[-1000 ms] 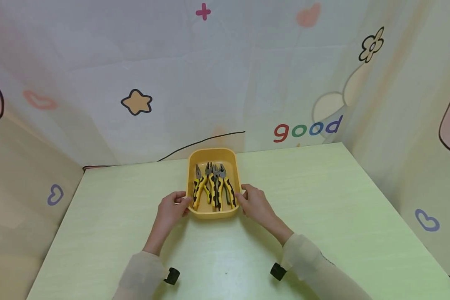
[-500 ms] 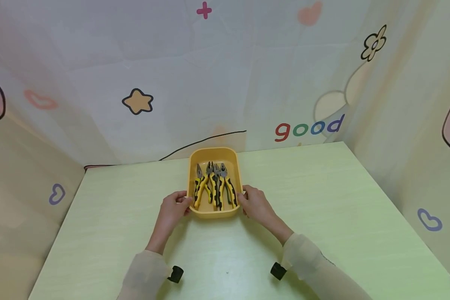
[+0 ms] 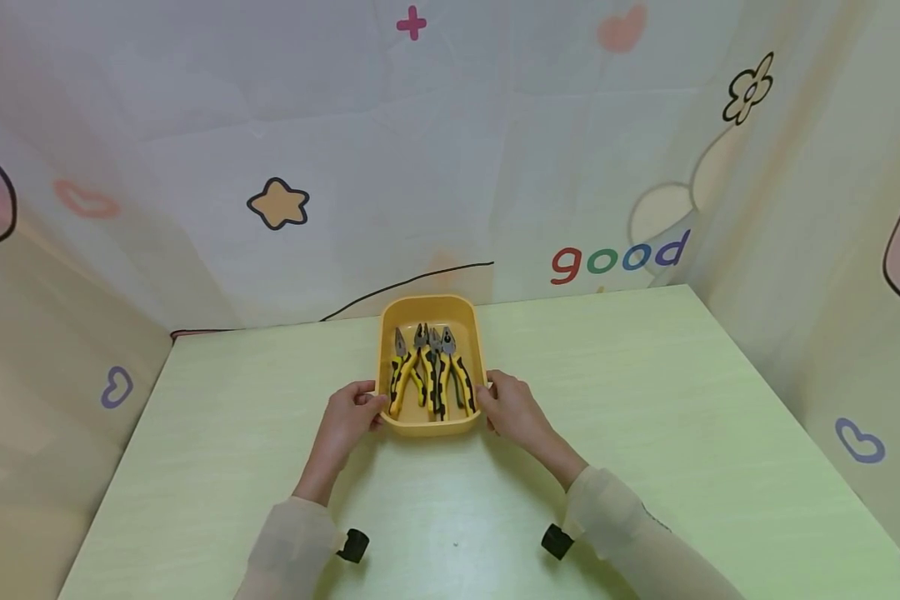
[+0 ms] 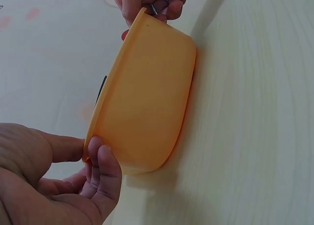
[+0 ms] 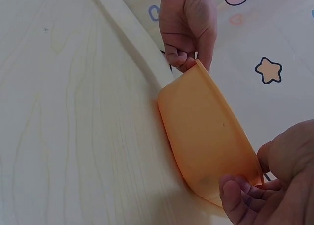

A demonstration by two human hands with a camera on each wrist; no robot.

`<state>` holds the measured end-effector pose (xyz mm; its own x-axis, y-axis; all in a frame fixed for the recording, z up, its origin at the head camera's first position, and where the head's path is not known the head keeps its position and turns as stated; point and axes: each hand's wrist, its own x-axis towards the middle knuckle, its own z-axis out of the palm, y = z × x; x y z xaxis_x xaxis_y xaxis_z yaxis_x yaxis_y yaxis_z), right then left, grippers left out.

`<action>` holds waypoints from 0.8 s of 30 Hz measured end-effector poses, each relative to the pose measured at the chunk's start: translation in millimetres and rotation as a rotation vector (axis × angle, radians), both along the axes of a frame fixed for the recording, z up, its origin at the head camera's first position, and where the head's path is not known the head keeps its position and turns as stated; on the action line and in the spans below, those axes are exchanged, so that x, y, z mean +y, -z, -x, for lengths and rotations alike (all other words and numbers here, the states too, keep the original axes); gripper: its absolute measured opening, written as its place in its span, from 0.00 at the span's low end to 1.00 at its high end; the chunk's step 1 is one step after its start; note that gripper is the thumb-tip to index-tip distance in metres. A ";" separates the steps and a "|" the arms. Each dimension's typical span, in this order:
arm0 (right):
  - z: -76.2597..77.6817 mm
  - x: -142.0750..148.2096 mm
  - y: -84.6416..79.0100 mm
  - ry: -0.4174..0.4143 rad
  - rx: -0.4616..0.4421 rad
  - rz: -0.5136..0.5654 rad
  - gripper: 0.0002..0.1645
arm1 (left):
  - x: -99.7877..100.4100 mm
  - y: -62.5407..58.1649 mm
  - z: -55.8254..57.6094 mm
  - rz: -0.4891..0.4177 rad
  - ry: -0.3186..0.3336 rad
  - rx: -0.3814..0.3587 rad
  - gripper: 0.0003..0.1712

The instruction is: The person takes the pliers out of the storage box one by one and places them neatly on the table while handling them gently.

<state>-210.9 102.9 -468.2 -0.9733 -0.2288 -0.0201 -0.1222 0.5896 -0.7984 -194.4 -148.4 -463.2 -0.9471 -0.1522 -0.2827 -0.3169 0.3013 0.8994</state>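
A yellow plastic tray (image 3: pixel 431 429) stands at the far middle of the table in the head view. Several pliers (image 3: pixel 462 383) with yellow-and-black handles lie side by side inside it, their grey jaws toward the back wall. My left hand (image 3: pixel 348 417) pinches the tray's near left rim between thumb and fingers. On the opposite side, my right hand (image 3: pixel 513 407) pinches the near right rim. Both wrist views show the tray's outer wall (image 4: pixel 147 97) close over the table, with the pliers hidden behind it. The right wrist view has the right hand (image 5: pixel 274 176) gripping the rim's corner.
Pale green table (image 3: pixel 682 433) spreads around the tray on both sides. Directly behind it hangs a printed white cloth (image 3: pixel 420 192), and similar cloth closes off the left and right. A black wrist device (image 3: pixel 355 546) sits by the left sleeve, another (image 3: pixel 557 542) by the right.
The head view shifts very slightly, and the left forearm comes a touch to the right. Both hands keep their hold on the tray, and the pliers stay as they lay.
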 end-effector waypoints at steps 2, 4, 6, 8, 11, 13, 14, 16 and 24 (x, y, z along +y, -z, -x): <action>-0.6 0.1 -0.6 0.002 -0.006 -0.001 0.13 | 0.5 -0.4 -0.8 0.005 0.002 -0.003 0.23; -1.3 0.3 -1.0 0.002 -0.008 -0.002 0.13 | 1.0 -0.9 -2.1 0.010 0.008 -0.002 0.23; -2.1 0.6 -1.4 0.002 -0.007 -0.002 0.13 | 1.3 -1.7 -3.6 0.014 0.015 0.001 0.23; -3.0 0.9 -1.8 0.000 -0.006 0.000 0.13 | 1.7 -2.7 -5.3 0.016 0.019 0.005 0.24; -4.5 1.6 -1.7 -0.006 -0.011 -0.003 0.13 | 1.9 -3.7 -7.5 0.018 0.020 0.011 0.24; -5.6 2.0 -1.5 -0.007 -0.017 -0.003 0.14 | 2.4 -3.6 -8.5 0.024 0.019 0.008 0.24; -6.0 2.2 -1.2 -0.008 -0.017 -0.005 0.14 | 2.6 -3.7 -8.9 0.026 0.018 0.006 0.24; -7.0 2.6 -0.7 -0.009 -0.018 -0.007 0.14 | 3.0 -3.0 -9.6 0.032 0.021 0.001 0.24; -12.1 4.1 -0.1 -0.012 -0.011 -0.004 0.16 | 4.5 -4.2 -14.8 0.045 0.032 -0.013 0.24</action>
<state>-198.7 107.0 -468.0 -0.9702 -0.2401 -0.0319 -0.1201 0.5911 -0.7976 -179.5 -144.0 -459.0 -0.9479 -0.1352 -0.2886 -0.3182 0.3513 0.8805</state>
